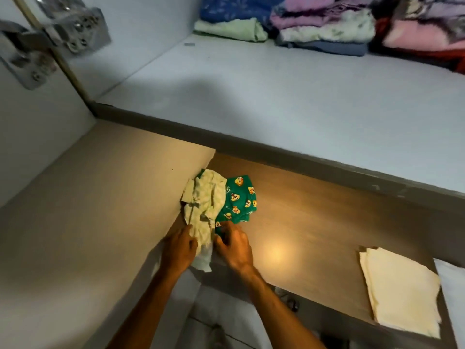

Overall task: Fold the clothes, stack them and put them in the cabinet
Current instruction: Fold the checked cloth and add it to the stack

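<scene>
Clothes (214, 205) on lower shelf (314, 222), both hands (208, 248) gripping near edge.

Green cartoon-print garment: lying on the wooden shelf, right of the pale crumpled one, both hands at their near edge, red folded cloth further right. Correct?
One error: the folded cloth further right is cream, not red. The head view shows the green cartoon-print garment right of the pale crumpled one, left hand and right hand at their near edge.
</scene>
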